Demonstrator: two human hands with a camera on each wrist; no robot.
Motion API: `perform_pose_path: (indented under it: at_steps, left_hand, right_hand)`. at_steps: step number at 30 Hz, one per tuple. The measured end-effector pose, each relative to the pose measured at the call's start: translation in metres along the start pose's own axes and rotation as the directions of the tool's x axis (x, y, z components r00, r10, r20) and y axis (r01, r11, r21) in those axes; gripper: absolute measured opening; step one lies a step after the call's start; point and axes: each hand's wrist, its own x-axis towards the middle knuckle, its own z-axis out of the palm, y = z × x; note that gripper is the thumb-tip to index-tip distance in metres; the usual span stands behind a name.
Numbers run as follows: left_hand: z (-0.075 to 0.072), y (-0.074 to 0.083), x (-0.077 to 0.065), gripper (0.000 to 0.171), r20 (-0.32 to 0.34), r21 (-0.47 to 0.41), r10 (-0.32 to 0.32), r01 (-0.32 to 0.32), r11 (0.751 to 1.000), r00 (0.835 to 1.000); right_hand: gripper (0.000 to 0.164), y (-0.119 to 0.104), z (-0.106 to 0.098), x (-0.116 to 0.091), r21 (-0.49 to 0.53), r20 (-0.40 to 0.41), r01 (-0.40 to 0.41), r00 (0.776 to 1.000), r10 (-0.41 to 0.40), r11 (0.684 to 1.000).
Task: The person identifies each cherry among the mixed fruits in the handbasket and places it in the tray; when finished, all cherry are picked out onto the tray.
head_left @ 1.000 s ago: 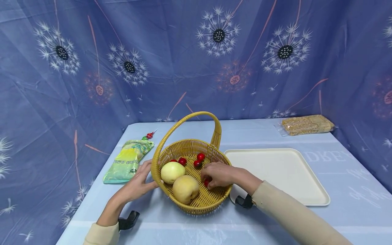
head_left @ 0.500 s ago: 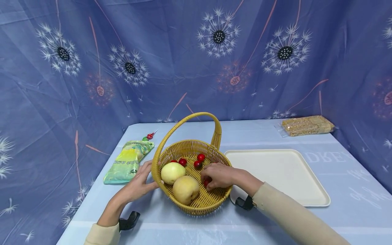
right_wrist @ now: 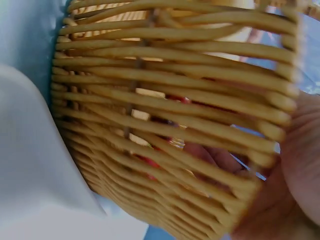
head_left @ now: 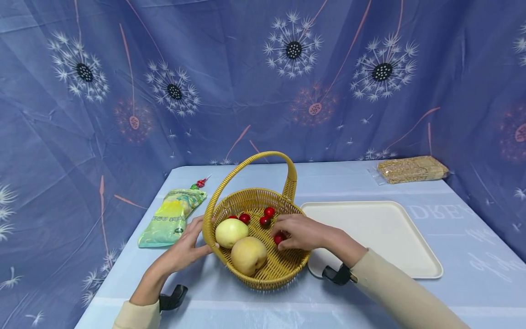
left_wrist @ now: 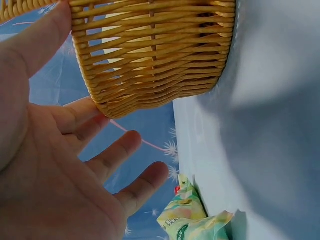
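Observation:
A yellow wicker basket (head_left: 283, 279) with a tall handle stands in front of the person, holding a pale green apple (head_left: 231, 233), a yellow peach-like fruit (head_left: 249, 256) and several cherries. Inside its right part, the right hand (head_left: 302, 231) pinches one cherry (head_left: 280, 238) between thumb and fingers. Two other cherries (head_left: 267, 217) lie just beyond that hand. At the basket's left, the left hand (head_left: 186, 246) is spread, thumb and forefinger touching the rim. In the left wrist view its other fingers (left_wrist: 117, 155) extend straight, away from the weave. The right wrist view shows red through the weave.
A cream tray (head_left: 370, 237) lies right of the basket, close to its side. A green and yellow snack bag (head_left: 170, 219) is at the left, with a red-and-green wrapped lollipop (head_left: 200, 183) behind it. A clear-wrapped grain snack (head_left: 412, 169) lies at the back right.
The right hand has shifted slightly right and up inside the basket, with the cherry at its fingertips now more visible. The left hand and basket have stayed put.

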Motion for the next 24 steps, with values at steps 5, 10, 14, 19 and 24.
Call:
perform_pose_path:
  at_steps: [5,10,14,19,24]
  left_hand:
    - [0.0,0.001,0.001,0.068,-0.001,-0.017,-0.002,0.002,1.0,1.0]
    - [0.001,0.001,0.001,0.067,0.003,-0.041,0.0,0.0,0.999,1.0]
    - [0.001,0.001,0.001,0.066,0.007,-0.058,0.007,-0.006,0.998,1.0]
    - [0.001,0.001,0.001,0.065,0.01,-0.079,0.014,-0.013,0.997,1.0]
    - [0.002,0.001,0.002,0.066,0.016,-0.095,0.002,-0.001,0.995,1.0]
  right_hand:
    - [0.025,-0.002,-0.011,-0.013,0.011,-0.075,-0.015,0.997,0.016,1.0]
    - [0.028,-0.003,-0.022,-0.029,0.032,-0.143,-0.031,0.989,0.035,0.999]
    - [0.031,-0.001,-0.03,-0.041,0.083,-0.192,-0.044,0.98,0.059,0.996]
    - [0.029,0.008,-0.034,-0.057,0.117,-0.234,-0.085,0.966,0.111,0.99]
    - [0.027,0.019,-0.032,-0.073,0.11,-0.287,-0.133,0.945,0.16,0.985]
